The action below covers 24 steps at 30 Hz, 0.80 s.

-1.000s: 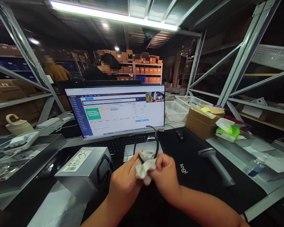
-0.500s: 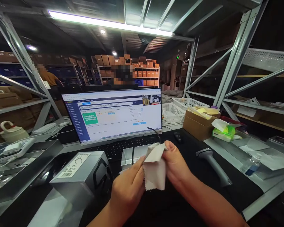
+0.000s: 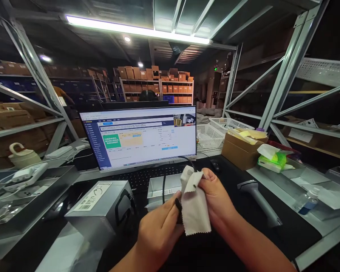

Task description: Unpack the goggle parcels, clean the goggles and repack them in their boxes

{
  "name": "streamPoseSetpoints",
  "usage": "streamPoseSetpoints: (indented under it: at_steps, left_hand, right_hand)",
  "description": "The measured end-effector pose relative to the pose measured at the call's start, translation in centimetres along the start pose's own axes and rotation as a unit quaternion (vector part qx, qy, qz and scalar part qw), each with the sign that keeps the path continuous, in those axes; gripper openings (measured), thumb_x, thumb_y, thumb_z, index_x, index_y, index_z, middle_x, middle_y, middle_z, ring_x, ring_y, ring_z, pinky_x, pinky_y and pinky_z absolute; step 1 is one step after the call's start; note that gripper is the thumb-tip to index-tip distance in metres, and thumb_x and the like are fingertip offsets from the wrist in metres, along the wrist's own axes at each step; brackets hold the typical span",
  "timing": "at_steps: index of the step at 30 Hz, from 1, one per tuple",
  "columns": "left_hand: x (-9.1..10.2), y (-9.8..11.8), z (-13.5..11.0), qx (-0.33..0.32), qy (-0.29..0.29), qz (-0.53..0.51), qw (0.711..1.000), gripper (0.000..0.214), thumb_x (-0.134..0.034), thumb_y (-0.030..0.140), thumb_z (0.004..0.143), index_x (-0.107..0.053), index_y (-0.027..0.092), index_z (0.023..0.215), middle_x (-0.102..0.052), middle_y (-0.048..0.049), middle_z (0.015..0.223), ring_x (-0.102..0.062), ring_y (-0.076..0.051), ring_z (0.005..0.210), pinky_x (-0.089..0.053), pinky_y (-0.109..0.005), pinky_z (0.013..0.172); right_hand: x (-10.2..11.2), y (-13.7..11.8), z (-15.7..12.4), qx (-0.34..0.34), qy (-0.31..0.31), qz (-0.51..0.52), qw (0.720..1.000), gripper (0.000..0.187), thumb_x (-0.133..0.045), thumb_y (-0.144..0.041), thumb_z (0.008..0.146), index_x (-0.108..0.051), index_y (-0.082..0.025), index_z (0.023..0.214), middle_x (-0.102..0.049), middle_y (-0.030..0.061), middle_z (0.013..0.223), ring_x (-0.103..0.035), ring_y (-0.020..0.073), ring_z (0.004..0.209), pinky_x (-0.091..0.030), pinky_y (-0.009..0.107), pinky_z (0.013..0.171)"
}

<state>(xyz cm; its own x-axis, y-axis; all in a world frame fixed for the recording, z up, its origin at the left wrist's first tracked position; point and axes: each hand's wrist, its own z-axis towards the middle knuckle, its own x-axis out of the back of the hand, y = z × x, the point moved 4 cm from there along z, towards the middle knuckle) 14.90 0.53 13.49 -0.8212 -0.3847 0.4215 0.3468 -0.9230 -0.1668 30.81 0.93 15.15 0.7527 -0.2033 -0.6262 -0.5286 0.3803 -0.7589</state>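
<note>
A white wiping cloth (image 3: 197,213) with zigzag edges hangs from my right hand (image 3: 219,194), whose fingers are closed on it. A small dark smudge marks its upper fold. My left hand (image 3: 160,223) grips a dark end of what look like black neckband headphones (image 3: 163,189). Their thin band rises out of the left hand and shows again above the cloth; the rest is hidden by cloth and fingers. Just behind the hands lies an open, shallow grey box tray (image 3: 155,187). Left of my left hand stands a grey product box (image 3: 109,200) with a headphone picture and a white label.
A monitor (image 3: 141,141) and black keyboard (image 3: 141,180) stand ahead. On the right are a mouse (image 3: 215,165), barcode scanner (image 3: 259,202), cardboard box (image 3: 238,151), tissue pack (image 3: 272,160) and clear bottle (image 3: 308,200). A power strip (image 3: 22,181) lies over a grey tray at left.
The cloth has shifted right and lower, away from my left fingers, baring a dark end of the headphones there. The view has swung slightly left.
</note>
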Motion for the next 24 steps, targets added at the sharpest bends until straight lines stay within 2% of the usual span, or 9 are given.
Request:
streamPoseSetpoints:
  at_steps: [2, 5, 10, 12, 14, 17, 19, 21, 24]
  left_hand:
    - [-0.2, -0.1, -0.1, 0.005, -0.011, 0.008, 1.0, 0.017, -0.051, 0.017, 0.098, -0.063, 0.007, 0.107, -0.075, -0.0198, 0.097, -0.074, -0.024, 0.089, -0.058, -0.027, 0.076]
    - [0.2, -0.8, 0.2, 0.039, -0.017, -0.001, 0.999, 0.014, -0.05, 0.017, 0.098, -0.062, 0.011, 0.101, -0.074, -0.015, 0.091, -0.073, -0.021, 0.08, -0.057, -0.026, 0.068]
    - [1.2, -1.8, 0.9, 0.118, -0.007, -0.033, 0.992, 0.012, -0.051, 0.011, 0.093, -0.058, 0.017, 0.086, -0.067, -0.0041, 0.074, -0.068, -0.016, 0.065, -0.053, -0.023, 0.058]
    - [1.2, -1.8, 1.0, 0.126, -0.001, -0.038, 0.991, 0.012, -0.052, 0.012, 0.093, -0.059, 0.018, 0.085, -0.066, -0.0032, 0.071, -0.069, -0.016, 0.066, -0.053, -0.023, 0.059]
    - [1.0, -1.6, 1.0, 0.11, 0.009, -0.045, 0.993, 0.009, -0.054, 0.016, 0.093, -0.06, 0.017, 0.087, -0.069, -0.0061, 0.076, -0.071, -0.018, 0.071, -0.055, -0.023, 0.062]
    - [0.3, -1.3, 0.9, 0.067, 0.005, -0.056, 0.996, 0.011, -0.053, 0.017, 0.096, -0.063, 0.014, 0.101, -0.075, -0.0132, 0.097, -0.075, -0.02, 0.086, -0.058, -0.023, 0.072]
    - [-0.2, -1.4, 0.8, 0.041, -0.014, -0.063, 0.997, 0.018, -0.05, 0.015, 0.097, -0.062, 0.013, 0.111, -0.075, -0.0154, 0.11, -0.074, -0.02, 0.097, -0.059, -0.023, 0.079]
    - [-0.3, -1.6, 0.7, 0.022, -0.032, -0.07, 0.997, 0.018, -0.051, 0.012, 0.095, -0.062, 0.015, 0.109, -0.074, -0.0148, 0.116, -0.073, -0.02, 0.101, -0.059, -0.024, 0.084]
    - [0.0, -2.3, 0.7, 0.02, -0.052, -0.064, 0.996, 0.016, -0.053, 0.008, 0.088, -0.062, 0.017, 0.098, -0.073, -0.0121, 0.119, -0.071, -0.022, 0.107, -0.057, -0.031, 0.097]
  right_hand:
    - [0.1, 0.4, -0.1, 0.013, 0.019, 0.01, 1.0, 0.053, -0.077, -0.019, 0.053, -0.025, -0.022, 0.058, -0.038, -0.009, 0.052, -0.031, 0.0084, 0.05, -0.029, 0.02, 0.048]
    - [-0.2, 2.4, -1.3, 0.088, 0.016, -0.063, 0.994, 0.039, -0.067, -0.011, 0.051, -0.029, -0.022, 0.053, -0.038, -0.0085, 0.05, -0.032, 0.0089, 0.052, -0.031, 0.02, 0.051]
    - [-1.2, 4.9, -3.6, 0.206, -0.034, -0.216, 0.954, 0.036, -0.067, -0.01, 0.057, -0.035, -0.02, 0.045, -0.039, -0.0076, 0.047, -0.033, 0.0086, 0.051, -0.033, 0.023, 0.055]
    - [-1.3, 4.5, -3.3, 0.176, -0.047, -0.211, 0.96, 0.038, -0.07, -0.009, 0.055, -0.035, -0.02, 0.045, -0.04, -0.0077, 0.047, -0.032, 0.0077, 0.05, -0.03, 0.021, 0.052]
    - [-1.0, 3.4, -2.2, 0.098, -0.047, -0.151, 0.983, 0.043, -0.076, -0.009, 0.051, -0.034, -0.02, 0.048, -0.042, -0.0081, 0.047, -0.033, 0.0072, 0.049, -0.029, 0.02, 0.049]
    - [-0.4, 1.3, -0.5, -0.031, -0.026, -0.002, 0.999, 0.058, -0.086, -0.014, 0.045, -0.03, -0.021, 0.054, -0.046, -0.0088, 0.049, -0.04, 0.0077, 0.048, -0.035, 0.018, 0.048]
    - [0.1, 0.2, 0.6, -0.071, -0.013, 0.055, 0.996, 0.064, -0.09, -0.017, 0.042, -0.028, -0.021, 0.056, -0.049, -0.0085, 0.051, -0.047, 0.0087, 0.05, -0.04, 0.019, 0.05]
    - [0.8, -0.6, 1.6, -0.075, -0.014, 0.036, 0.996, 0.062, -0.094, -0.022, 0.042, -0.033, -0.021, 0.057, -0.053, -0.0077, 0.056, -0.05, 0.0088, 0.053, -0.044, 0.019, 0.054]
    - [1.9, -1.4, 3.3, -0.069, -0.058, -0.073, 0.993, 0.053, -0.093, -0.046, 0.048, -0.05, -0.021, 0.067, -0.06, -0.0039, 0.066, -0.052, 0.0111, 0.059, -0.047, 0.023, 0.058]
